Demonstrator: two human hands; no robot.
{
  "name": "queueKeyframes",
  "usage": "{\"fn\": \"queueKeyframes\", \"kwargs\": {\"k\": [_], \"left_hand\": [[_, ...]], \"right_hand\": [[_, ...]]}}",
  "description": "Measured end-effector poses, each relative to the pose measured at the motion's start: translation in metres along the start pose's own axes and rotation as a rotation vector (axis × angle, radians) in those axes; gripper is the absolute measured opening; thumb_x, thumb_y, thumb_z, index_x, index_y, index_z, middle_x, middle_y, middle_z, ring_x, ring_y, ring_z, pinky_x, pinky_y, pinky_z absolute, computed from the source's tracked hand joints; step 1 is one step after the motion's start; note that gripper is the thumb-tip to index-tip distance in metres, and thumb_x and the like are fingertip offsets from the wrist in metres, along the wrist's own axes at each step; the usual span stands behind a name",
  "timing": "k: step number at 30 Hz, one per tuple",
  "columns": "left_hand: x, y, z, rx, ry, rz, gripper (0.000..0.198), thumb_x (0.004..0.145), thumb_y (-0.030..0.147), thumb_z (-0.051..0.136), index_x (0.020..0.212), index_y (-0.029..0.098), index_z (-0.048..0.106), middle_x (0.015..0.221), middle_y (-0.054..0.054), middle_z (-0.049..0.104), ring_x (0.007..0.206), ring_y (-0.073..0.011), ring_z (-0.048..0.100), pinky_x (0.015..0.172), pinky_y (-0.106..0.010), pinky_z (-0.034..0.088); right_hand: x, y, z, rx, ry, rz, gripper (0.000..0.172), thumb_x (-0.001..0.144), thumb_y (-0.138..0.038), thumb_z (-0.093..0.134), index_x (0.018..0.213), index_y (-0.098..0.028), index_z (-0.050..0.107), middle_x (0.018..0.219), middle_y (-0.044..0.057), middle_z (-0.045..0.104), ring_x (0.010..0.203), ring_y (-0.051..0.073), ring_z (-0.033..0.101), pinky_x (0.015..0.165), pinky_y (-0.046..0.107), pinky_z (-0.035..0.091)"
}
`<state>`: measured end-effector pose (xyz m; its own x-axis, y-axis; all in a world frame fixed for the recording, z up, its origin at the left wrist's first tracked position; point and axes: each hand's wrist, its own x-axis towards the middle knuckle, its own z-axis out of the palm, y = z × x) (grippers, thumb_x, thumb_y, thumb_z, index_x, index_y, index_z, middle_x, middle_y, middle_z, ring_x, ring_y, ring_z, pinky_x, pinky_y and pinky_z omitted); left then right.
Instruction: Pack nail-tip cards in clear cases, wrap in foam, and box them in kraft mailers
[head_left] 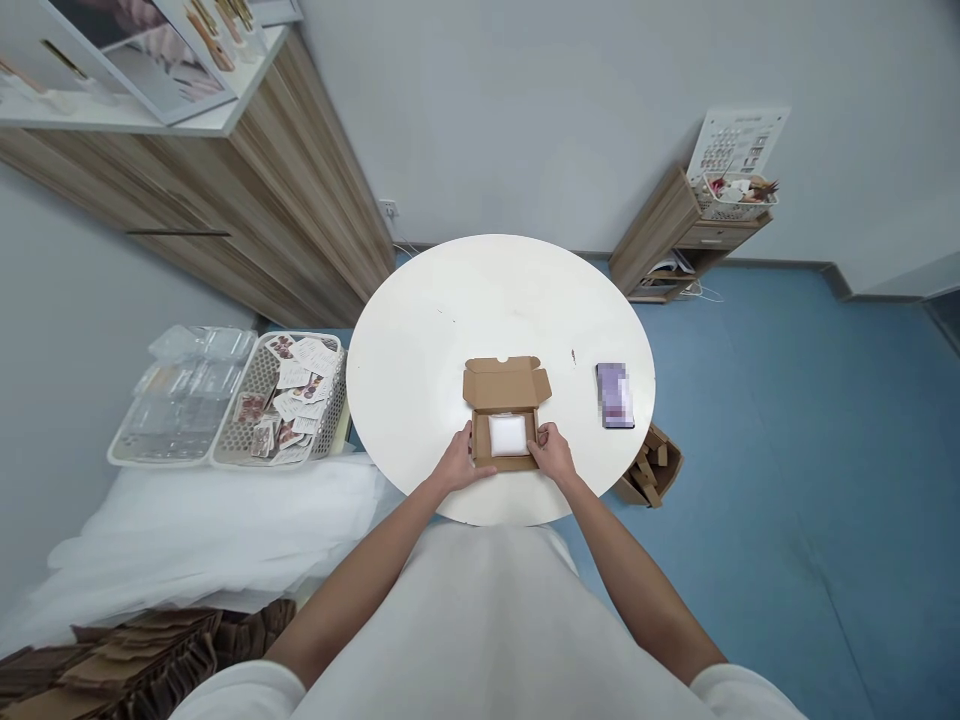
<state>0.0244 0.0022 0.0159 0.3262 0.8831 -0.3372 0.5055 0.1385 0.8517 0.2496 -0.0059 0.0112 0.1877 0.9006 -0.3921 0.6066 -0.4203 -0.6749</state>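
In front of me an open brown cardboard box rests on the white table, its lid folded back away from me. Inside it sits a white wrapped packet. My left hand grips the box's left side, fingers behind the wall and thumb along the front edge. At the right wall, my right hand is closed with its fingers curled around that side; its thumb tip reaches over the inside, close to the packet. Whether that thumb touches the packet, I cannot tell.
A purple pixelated item lies on the right of the round table. Left of the table stand a basket of printed cards and clear plastic boxes. A carton of cardboard pieces is on the floor at right.
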Motion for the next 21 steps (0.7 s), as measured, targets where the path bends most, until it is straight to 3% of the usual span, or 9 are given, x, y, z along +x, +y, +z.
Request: {"fn": "queueKeyframes", "kwargs": {"k": [4,8,11,14,18,21], "left_hand": [[0.008,0.000,-0.001,0.062,0.112,-0.112,0.071,0.067,0.052,0.059,0.126,0.016,0.039,0.111,-0.013,0.051,0.088,-0.0216,0.054,0.078,-0.035,0.043],[0.029,0.004,-0.010,-0.019,0.193,-0.227,0.046,0.081,0.051,0.039,0.106,0.015,0.054,0.103,-0.011,0.056,0.080,-0.0178,0.056,0.077,-0.032,0.044],[0.046,0.010,-0.021,-0.220,0.169,-0.331,0.049,0.084,0.054,0.029,0.107,0.016,0.052,0.097,-0.010,0.057,0.068,-0.0143,0.056,0.064,-0.028,0.047],[0.058,0.017,-0.031,-0.311,0.136,-0.396,0.056,0.083,0.059,0.025,0.114,0.017,0.046,0.094,-0.010,0.055,0.061,-0.0117,0.053,0.057,-0.026,0.046],[0.065,0.025,-0.041,-0.337,0.092,-0.427,0.061,0.080,0.064,0.023,0.123,0.024,0.038,0.099,-0.009,0.051,0.065,-0.0121,0.052,0.055,-0.024,0.046],[0.066,0.032,-0.043,-0.349,0.029,-0.432,0.065,0.077,0.069,0.021,0.119,0.025,0.043,0.105,-0.010,0.049,0.073,-0.0150,0.052,0.056,-0.025,0.046]], "right_hand": [[0.007,0.002,-0.008,0.074,0.018,-0.001,0.027,0.076,-0.045,0.040,0.078,-0.021,0.052,0.073,0.001,0.057,0.070,0.017,0.052,0.062,0.027,0.039],[0.023,0.002,-0.017,0.190,-0.015,0.030,0.026,0.075,-0.043,0.041,0.072,-0.021,0.054,0.074,0.002,0.058,0.065,0.015,0.052,0.060,0.028,0.041],[0.037,-0.002,-0.023,0.360,-0.133,0.062,0.023,0.067,-0.035,0.054,0.085,-0.021,0.052,0.072,-0.002,0.054,0.053,0.010,0.048,0.053,0.026,0.041],[0.047,-0.007,-0.029,0.470,-0.223,0.064,0.040,0.060,-0.025,0.061,0.097,-0.023,0.046,0.068,-0.006,0.049,0.049,0.008,0.045,0.050,0.024,0.040],[0.056,-0.014,-0.038,0.548,-0.331,0.066,0.049,0.054,-0.017,0.063,0.099,-0.025,0.045,0.071,-0.006,0.046,0.055,0.008,0.045,0.050,0.022,0.039],[0.058,-0.018,-0.041,0.552,-0.376,0.058,0.047,0.053,-0.015,0.062,0.097,-0.025,0.048,0.074,-0.005,0.045,0.057,0.007,0.045,0.051,0.022,0.039]]}}
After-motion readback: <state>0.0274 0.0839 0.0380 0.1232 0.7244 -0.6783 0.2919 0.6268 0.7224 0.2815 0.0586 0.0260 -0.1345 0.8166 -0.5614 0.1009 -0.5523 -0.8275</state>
